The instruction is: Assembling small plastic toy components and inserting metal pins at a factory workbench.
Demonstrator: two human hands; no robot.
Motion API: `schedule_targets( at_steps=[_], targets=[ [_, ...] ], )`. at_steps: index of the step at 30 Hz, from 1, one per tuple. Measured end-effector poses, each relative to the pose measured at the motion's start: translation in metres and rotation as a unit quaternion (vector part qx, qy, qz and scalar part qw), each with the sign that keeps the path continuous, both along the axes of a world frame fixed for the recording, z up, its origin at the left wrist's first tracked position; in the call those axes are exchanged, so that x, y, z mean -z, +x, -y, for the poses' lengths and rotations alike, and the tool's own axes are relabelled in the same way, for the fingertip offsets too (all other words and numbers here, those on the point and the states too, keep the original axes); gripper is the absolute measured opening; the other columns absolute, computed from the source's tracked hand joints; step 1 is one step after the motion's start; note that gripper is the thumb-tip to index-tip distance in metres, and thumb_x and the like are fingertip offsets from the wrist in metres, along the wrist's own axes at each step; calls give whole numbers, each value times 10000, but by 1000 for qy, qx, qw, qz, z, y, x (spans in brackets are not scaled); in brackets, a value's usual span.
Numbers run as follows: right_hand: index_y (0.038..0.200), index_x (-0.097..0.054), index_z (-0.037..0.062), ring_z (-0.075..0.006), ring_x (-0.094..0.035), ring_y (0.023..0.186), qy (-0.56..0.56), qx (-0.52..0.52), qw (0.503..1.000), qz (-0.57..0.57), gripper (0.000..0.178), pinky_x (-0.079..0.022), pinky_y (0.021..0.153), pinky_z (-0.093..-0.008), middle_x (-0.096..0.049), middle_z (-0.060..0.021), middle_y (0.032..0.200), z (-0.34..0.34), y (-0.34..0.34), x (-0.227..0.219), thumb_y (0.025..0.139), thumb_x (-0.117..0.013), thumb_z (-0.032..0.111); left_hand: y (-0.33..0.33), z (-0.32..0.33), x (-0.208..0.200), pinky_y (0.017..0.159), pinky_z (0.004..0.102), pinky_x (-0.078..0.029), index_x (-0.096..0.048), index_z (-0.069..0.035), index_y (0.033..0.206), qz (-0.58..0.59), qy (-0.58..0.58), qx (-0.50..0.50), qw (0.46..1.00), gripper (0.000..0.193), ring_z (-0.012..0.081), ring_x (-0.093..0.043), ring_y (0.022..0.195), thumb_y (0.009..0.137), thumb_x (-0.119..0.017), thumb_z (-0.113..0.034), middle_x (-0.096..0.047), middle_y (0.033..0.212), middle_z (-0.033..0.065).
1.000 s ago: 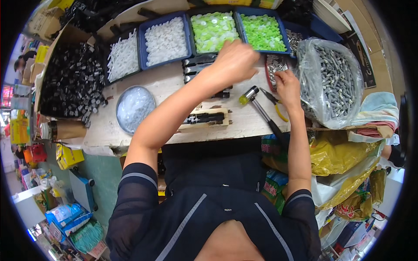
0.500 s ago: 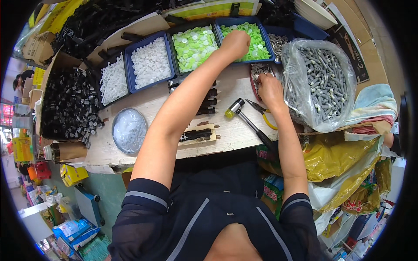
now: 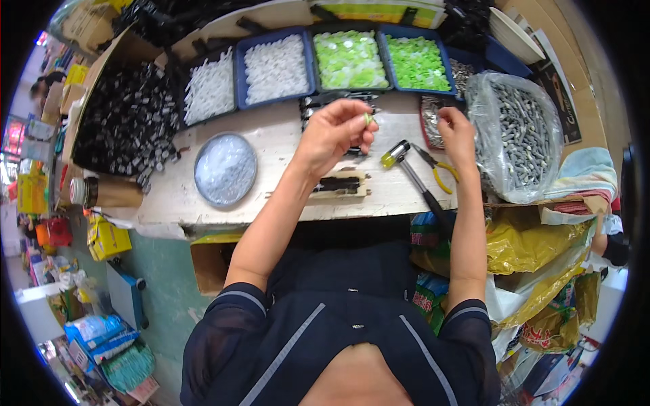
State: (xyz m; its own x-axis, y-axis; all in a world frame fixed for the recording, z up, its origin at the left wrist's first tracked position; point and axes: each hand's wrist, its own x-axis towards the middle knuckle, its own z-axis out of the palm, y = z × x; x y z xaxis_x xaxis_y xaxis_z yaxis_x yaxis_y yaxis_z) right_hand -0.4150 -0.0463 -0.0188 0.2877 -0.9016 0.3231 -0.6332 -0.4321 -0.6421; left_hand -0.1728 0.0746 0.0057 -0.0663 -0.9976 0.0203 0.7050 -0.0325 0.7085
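- Your left hand point(image 3: 338, 132) has a small green piece point(image 3: 367, 119) pinched between thumb and fingers, up over the bench point(image 3: 169, 203). It's tiny, so a sloppy pinch could lose it among the black parts point(image 3: 318, 103).
- Your right hand point(image 3: 457, 132) is curled at the red tray point(image 3: 424, 128) of metal bits point(image 3: 433, 111); can't tell if it's gripping any. Grabbing by feel could get you two, or tip the tray.
- Watch the hammer point(image 3: 414, 174) and pliers point(image 3: 434, 162) beside your right forearm, imo. Swing carelessly and you could knock that hammer off, handle's right by the front edge.
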Motion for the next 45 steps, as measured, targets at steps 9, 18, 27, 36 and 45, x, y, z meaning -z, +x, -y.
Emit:
schedule_targets(
  at_steps=[9, 18, 27, 36, 45],
  targets=[
    [893, -609, 14, -64, -508, 552, 437, -226, 797, 351, 101, -389, 472, -195, -580, -17, 736, -114, 92, -41, 803, -625, 58, 3, -86, 37, 674, 289, -499, -569, -34, 977, -4, -46, -78, 996, 142, 171, -621, 802, 846, -603, -77, -647, 898, 123],
    [892, -612, 35, -57, -508, 619, 472, -248, 778, 333, 93, -395, 516, -187, -584, -5, 768, -129, 110, -37, 827, -617, 101, 9, -105, 38, 696, 281, -495, -592, -28, 948, 4, -65, -121, 990, 105, 162, -607, 809, 847, -593, -54, -630, 923, 93],
    [877, -620, 45, -42, -487, 620, 477, -275, 779, 300, 96, -379, 529, -179, -583, 17, 773, -126, 110, -42, 822, -630, 124, 9, -105, 40, 689, 276, -506, -603, -23, 935, 13, -69, -137, 988, 99, 151, -605, 810, 836, -599, -33, -621, 916, 87],
    [858, -621, 13, -56, -480, 646, 456, -295, 795, 272, 84, -373, 556, -181, -557, 16, 776, -138, 117, -37, 832, -612, 92, 9, -109, 46, 654, 273, -517, -615, 0, 942, 24, -57, -178, 982, 105, 153, -615, 743, 843, -591, -28, -607, 888, 85],
    [875, -614, -20, -232, -568, 713, 27, -299, 940, 163, 99, -452, 616, -288, -562, -112, 797, -154, 124, -27, 782, -582, -36, 2, -109, 49, 652, 257, -504, -610, 4, 929, 56, -33, -233, 970, 90, 139, -595, 716, 852, -584, -33, -607, 865, 74]
  ],
)
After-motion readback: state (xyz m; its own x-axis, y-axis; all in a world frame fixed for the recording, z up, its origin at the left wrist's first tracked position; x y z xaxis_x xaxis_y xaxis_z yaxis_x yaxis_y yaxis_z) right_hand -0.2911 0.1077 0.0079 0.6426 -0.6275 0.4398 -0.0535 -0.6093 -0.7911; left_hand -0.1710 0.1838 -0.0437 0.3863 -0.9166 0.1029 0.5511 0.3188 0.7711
